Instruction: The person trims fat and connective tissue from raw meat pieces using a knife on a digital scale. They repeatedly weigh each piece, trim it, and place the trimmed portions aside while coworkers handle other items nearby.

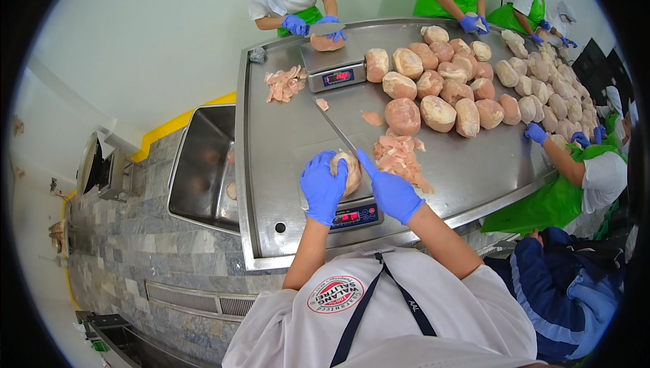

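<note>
In blue gloves, both my hands work over the near edge of a steel table. My left hand [323, 185] is closed round the left side of a rounded, pale piece of raw meat [353, 173], which sits on a digital scale [366, 215] with a red display. A long knife [334, 125] is gripped in my right hand [393, 193], its blade slanting away to the far left past the meat. The knife's handle is mostly covered by my fingers. To the right of the meat lies a heap of thin pink trimmings [399, 156].
Many rounded meat pieces [438, 113] cover the table's [284, 155] middle and right. Across it, a co-worker's gloved hand [295, 25] is near a knife, meat and second scale [336, 77]. A steel bin [203, 165] stands left. More co-workers line the far and right sides.
</note>
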`<control>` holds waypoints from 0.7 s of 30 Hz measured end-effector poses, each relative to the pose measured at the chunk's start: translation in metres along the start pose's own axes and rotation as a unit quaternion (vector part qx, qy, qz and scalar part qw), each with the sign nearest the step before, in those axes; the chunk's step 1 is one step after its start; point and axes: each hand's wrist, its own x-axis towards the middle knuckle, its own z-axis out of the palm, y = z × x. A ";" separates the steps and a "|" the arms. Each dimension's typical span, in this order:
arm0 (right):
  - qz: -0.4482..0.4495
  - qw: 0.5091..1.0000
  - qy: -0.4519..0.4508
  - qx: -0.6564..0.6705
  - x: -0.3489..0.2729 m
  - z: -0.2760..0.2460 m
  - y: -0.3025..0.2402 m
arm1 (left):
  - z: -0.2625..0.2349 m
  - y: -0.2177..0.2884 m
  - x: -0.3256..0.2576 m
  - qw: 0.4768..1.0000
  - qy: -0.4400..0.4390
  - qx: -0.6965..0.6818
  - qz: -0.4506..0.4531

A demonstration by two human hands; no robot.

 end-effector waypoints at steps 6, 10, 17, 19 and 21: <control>0.059 0.970 -0.146 0.183 0.039 0.033 0.048 | 0.012 -0.008 -0.004 1.000 -0.007 -0.027 -0.001; 0.096 0.938 -0.133 0.305 0.012 0.022 0.029 | 0.008 -0.009 0.001 0.996 0.020 -0.065 -0.066; 0.010 0.976 -0.006 0.219 0.011 -0.002 0.045 | 0.011 -0.009 0.010 0.997 -0.001 -0.055 -0.047; -0.043 0.983 0.052 0.170 0.004 -0.021 0.035 | 0.013 -0.014 0.008 0.998 0.002 -0.061 -0.032; -0.018 0.988 -0.013 0.150 -0.003 -0.028 0.025 | 0.012 -0.012 0.009 0.997 0.008 -0.066 -0.041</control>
